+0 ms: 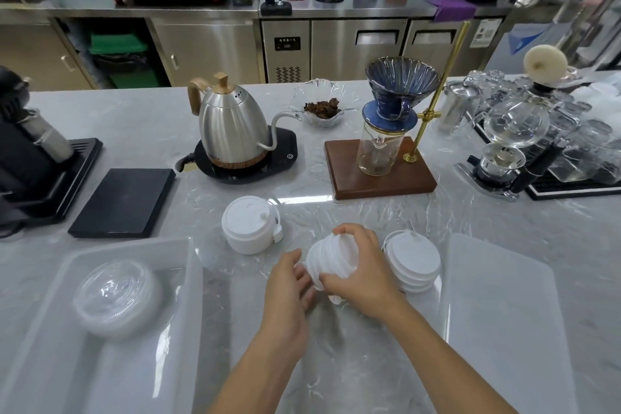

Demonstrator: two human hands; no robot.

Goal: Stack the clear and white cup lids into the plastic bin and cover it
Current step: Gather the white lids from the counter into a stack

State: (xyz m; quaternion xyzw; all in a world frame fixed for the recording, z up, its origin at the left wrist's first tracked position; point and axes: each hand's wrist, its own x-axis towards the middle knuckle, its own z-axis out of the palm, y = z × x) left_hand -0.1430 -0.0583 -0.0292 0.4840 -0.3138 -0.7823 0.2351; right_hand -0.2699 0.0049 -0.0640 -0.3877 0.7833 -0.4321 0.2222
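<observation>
**A leaning stack of white lids, held at its two ends**

At the centre bottom of the frame the right hand point(361, 270) curls over the top of a stack of white lids point(331, 260), fingers wrapped round its far edge and thumb on the near side. The left hand point(290, 282) meets the stack's lower left end with fingers nearly straight, steadying rather than gripping. The stack is tilted, its lids fanned unevenly, so it looks loosely nested.

The plastic bin point(188, 265) fills the lower left of the frame and already holds a pile of clear lids point(117, 297). Two more white stacks stand on the counter point(504, 212): one point(248, 225) just above and left of the hands, another point(411, 260) just beside the right hand. The flat translucent bin cover point(500, 312) lies at the lower right.

The likeliest trouble, as I judge it, is the fanned stack splitting during the carry to the left: only the ends are supported, so middle lids could slide out onto the counter. Squeezing harder to prevent that may buckle the thin plastic. The right wrist is also close to the neighbouring stack and could knock it over while turning. In the bin, setting the white lids down against the clear pile could topple it. A stack left standing too tall might stop the cover from seating flat.
</observation>
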